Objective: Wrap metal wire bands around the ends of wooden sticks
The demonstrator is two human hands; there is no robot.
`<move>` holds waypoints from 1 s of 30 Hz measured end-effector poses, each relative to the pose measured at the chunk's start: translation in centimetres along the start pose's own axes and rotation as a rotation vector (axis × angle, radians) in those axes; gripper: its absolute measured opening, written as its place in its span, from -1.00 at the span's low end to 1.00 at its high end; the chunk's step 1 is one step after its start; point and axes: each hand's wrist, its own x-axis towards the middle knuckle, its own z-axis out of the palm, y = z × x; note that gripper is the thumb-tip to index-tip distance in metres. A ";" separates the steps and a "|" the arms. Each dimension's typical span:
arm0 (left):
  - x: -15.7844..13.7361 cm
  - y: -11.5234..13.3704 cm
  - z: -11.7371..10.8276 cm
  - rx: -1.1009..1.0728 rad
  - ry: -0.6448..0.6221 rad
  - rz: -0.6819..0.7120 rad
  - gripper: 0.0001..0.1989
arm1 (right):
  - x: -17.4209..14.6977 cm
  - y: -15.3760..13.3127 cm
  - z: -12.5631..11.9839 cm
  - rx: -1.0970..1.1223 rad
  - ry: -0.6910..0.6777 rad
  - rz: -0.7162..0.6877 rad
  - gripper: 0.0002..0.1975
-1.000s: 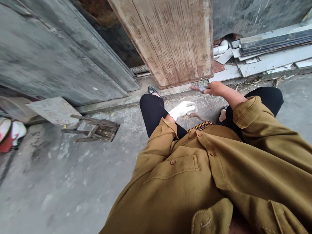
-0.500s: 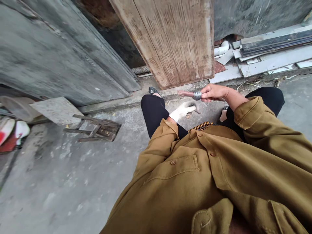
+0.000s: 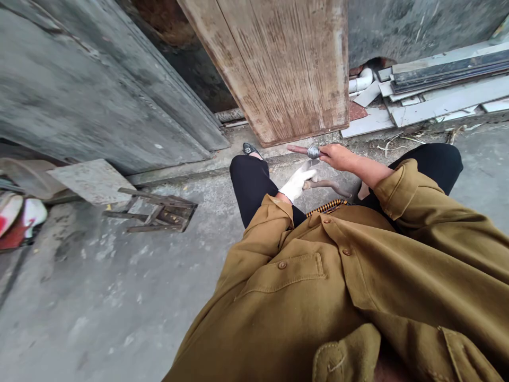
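My right hand (image 3: 338,157), bare, is closed around a reddish-brown stick (image 3: 296,149) that points left. Silvery wire (image 3: 313,152) is wound thickly around this stick just ahead of the fingers. Below it, my left hand (image 3: 295,182) wears a white glove, its fingers bent around the end of a curved brown stick (image 3: 328,184). The curved stick reaches right, toward my right knee. Between the glove and the wire there is a blurred thin patch that I cannot make out.
A wooden board (image 3: 286,69) leans in front of me. White strips and panels (image 3: 445,103) are stacked at the right, beside a white pipe elbow (image 3: 361,80). A small wooden stool (image 3: 159,211) lies on its side on the concrete floor (image 3: 131,297) at the left, near a flat slab (image 3: 97,180).
My right hand has shifted slightly down and left with the wire-wrapped stick. More of the curved stick now shows to the right of my gloved left hand.
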 end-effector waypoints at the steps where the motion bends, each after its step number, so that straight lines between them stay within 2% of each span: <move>1: 0.0 0.2 0.2 -0.041 0.043 0.006 -0.61 | -0.2 -0.5 0.2 -0.087 0.016 -0.008 -0.74; 5: 0.1 0.5 0.6 -0.127 0.167 -0.014 -0.45 | -1.2 -3.0 1.8 -0.249 0.045 -0.021 -0.56; 7: 0.1 0.3 0.6 -0.160 0.200 -0.020 -0.42 | -1.4 -4.0 2.6 -0.235 0.037 -0.075 -0.49; 9: 0.1 0.1 0.3 -0.218 0.219 -0.017 -0.45 | -1.2 -4.0 2.8 -0.124 -0.024 -0.121 -0.43; 11: 0.0 0.1 0.0 -0.288 0.243 0.000 -0.49 | -0.5 -2.8 2.4 0.084 -0.119 -0.157 -0.40; 12: 0.0 0.2 -0.2 -0.320 0.258 0.020 -0.50 | -0.1 -1.7 2.1 0.207 -0.167 -0.195 -0.46; 14: -0.2 0.8 -0.5 -0.361 0.301 0.083 -0.49 | 0.5 0.8 1.4 0.405 -0.121 -0.147 -0.53; 15: -0.2 1.2 -0.6 -0.362 0.327 0.112 -0.48 | 0.6 1.8 1.2 0.434 -0.109 -0.135 -0.51; 17: -0.4 2.1 -0.6 -0.333 0.389 0.160 -0.46 | 0.5 3.1 1.5 0.423 -0.183 -0.152 -0.40; 19: -0.6 2.9 -0.3 -0.291 0.431 0.183 -0.46 | 0.2 2.8 2.8 0.387 -0.279 -0.196 -0.33; 22: -0.8 3.6 0.3 -0.213 0.441 0.187 -0.46 | -0.1 0.8 5.5 0.355 -0.385 -0.250 -0.24; 25: -1.2 4.0 0.6 -0.173 0.451 0.211 -0.50 | 0.2 -0.3 6.9 0.459 -0.359 -0.263 -0.51; 28: -1.7 4.2 0.2 -0.313 0.386 0.309 -0.55 | 0.6 0.4 6.1 0.702 -0.322 -0.346 -0.56; 30: -1.9 3.8 -0.4 -0.402 0.301 0.325 -0.55 | 0.6 1.0 5.0 0.862 -0.270 -0.335 -0.52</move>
